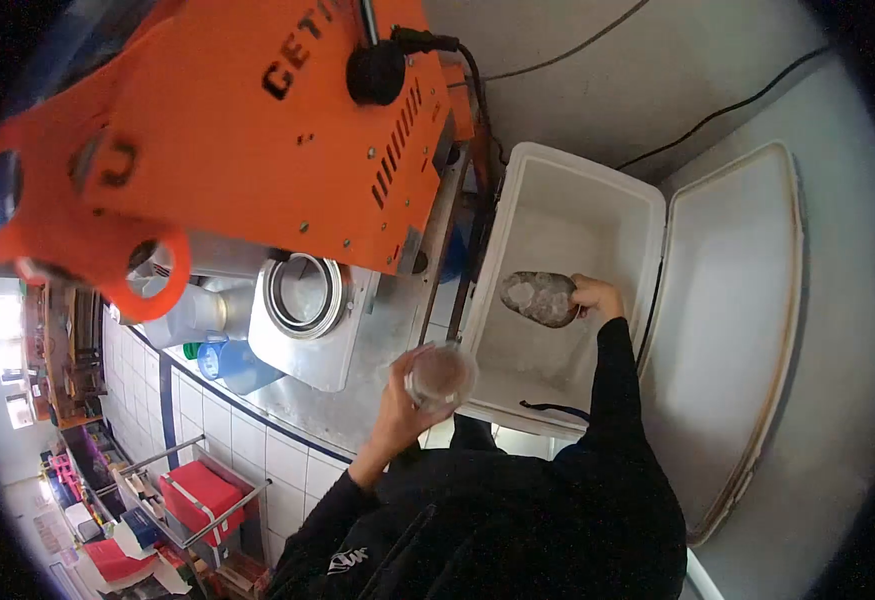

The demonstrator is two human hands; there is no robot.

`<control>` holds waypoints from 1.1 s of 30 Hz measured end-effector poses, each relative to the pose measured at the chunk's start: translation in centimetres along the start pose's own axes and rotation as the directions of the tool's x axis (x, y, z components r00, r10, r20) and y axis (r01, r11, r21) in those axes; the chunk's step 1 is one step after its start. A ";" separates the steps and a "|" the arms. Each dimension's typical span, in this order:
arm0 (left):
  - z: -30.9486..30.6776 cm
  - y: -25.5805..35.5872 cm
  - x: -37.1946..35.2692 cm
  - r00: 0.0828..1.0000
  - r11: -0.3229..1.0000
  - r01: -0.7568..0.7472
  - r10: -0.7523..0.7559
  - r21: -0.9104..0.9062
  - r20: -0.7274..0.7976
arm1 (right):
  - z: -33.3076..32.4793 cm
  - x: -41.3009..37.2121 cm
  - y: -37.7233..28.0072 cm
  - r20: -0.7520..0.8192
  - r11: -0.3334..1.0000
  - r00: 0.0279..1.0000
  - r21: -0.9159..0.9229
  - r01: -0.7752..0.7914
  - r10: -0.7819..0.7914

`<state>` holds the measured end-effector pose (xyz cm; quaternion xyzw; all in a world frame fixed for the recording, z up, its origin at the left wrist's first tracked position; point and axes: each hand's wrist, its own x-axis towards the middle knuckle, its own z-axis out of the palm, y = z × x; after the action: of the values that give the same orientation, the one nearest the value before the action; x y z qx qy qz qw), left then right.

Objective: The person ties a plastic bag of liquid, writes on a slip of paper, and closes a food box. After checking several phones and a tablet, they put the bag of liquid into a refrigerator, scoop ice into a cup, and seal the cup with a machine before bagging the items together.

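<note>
My left hand [394, 412] is wrapped around a clear plastic cup [442, 378], held upright beside the near left corner of a white ice chest [479, 275]. What the cup contains, if anything, I cannot make out. Inside the chest, my right hand [598, 297] grips the end of a metal scoop [559, 319]. Chunks of ice [524, 296] lie in the scoop, above the pale bottom of the chest. Cup and scoop are apart.
The chest's lid [722, 330] stands open on the right. A large orange machine [257, 130] fills the upper left. On the metal counter [382, 350] are a white scale-like device with a round metal bowl [303, 293] and a blue plastic jug [242, 367]. A red box [202, 500] sits lower left.
</note>
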<state>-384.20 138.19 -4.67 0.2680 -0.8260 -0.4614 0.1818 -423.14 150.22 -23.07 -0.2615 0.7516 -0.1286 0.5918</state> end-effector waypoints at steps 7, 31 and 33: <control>2.8 -0.1 4.5 0.994 0.995 -0.095 0.095 -0.001 0.050 | -1.3 -13.9 -5.5 -0.183 0.994 0.982 0.090 0.061 -0.043; 6.3 2.8 5.1 0.961 0.961 -0.276 0.276 0.004 0.025 | 1.4 -27.6 -10.1 -0.341 0.997 0.940 -0.046 -0.054 0.035; 6.2 3.2 4.9 0.969 0.969 -0.245 0.245 -0.047 0.007 | 1.6 -27.7 -9.4 -0.336 1.000 0.942 0.007 -0.025 0.026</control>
<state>-392.32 140.73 -4.86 0.1569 -0.8431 -0.4558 0.2382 -414.83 157.71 3.98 -0.2251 0.8446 -0.1648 0.4570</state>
